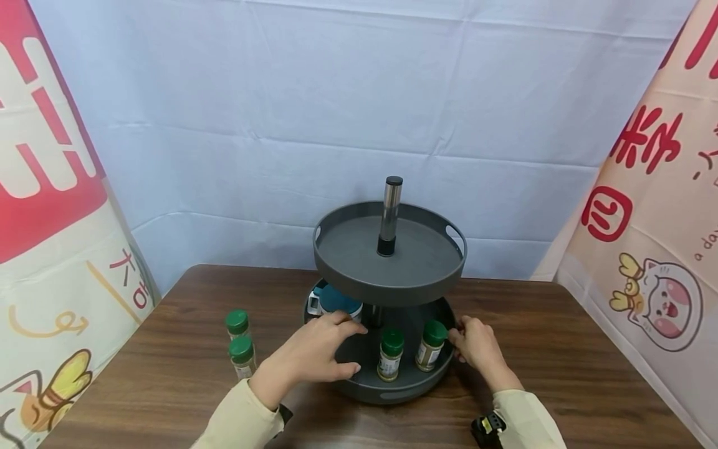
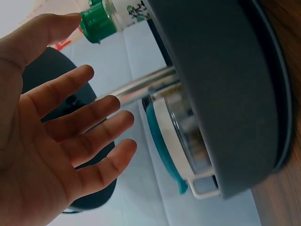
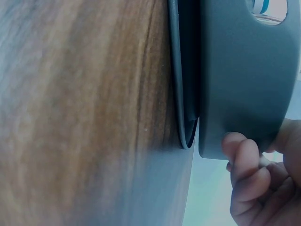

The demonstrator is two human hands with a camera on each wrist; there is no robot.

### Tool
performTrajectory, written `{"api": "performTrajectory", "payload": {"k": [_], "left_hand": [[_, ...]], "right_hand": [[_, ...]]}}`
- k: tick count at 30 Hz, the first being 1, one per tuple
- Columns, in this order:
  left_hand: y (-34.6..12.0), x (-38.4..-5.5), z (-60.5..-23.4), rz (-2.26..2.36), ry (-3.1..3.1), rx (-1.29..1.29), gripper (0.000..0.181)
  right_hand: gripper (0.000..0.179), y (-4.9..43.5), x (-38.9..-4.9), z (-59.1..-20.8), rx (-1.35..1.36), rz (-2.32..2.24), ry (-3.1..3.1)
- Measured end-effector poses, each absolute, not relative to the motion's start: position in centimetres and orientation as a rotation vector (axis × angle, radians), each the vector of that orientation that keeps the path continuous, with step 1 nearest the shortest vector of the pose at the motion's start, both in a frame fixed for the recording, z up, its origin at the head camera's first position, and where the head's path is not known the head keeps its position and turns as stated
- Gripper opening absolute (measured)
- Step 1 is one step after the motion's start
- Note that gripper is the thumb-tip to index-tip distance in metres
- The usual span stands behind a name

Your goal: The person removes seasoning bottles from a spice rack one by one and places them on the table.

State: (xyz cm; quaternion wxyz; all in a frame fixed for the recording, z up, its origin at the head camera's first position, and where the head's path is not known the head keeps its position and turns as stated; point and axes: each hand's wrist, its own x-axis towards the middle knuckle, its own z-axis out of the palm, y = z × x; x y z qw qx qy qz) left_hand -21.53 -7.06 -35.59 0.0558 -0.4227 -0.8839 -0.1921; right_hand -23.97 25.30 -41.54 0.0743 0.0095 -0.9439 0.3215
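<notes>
A grey two-tier turntable stands on the table, its upper tray [image 1: 392, 287] bare around a metal post [image 1: 391, 209]. My right hand [image 1: 479, 346] pinches the right rim of the lower tray [image 1: 387, 394], with curled fingers [image 3: 244, 157] against the outer wall in the right wrist view. Over the tray's front left, my left hand [image 1: 314, 349] is spread, palm bare in its wrist view. Two green-capped spice jars [image 1: 391, 355] [image 1: 430, 346] stand upright at the front of that tray. Behind the left hand sits a clear container with a teal lid [image 2: 164, 146] and white handle, partly hidden.
Two more green-capped jars [image 1: 237, 323] [image 1: 242, 352] stand on the brown wooden table [image 1: 185, 349], left of the left forearm. A pale cloth [image 1: 280, 125] hangs behind, with printed cloths on both sides. The upper tray overhangs the back of the lower one.
</notes>
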Motion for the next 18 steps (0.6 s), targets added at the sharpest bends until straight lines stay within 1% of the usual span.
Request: {"api": "performTrajectory", "payload": {"k": [18], "left_hand": [[-1.9, -22.3, -35.5, -0.635, -2.601, -1.407, 0.042]], "right_hand": [[0.014, 25.2, -23.8, -41.4, 0.035, 0.959, -2.839]]}}
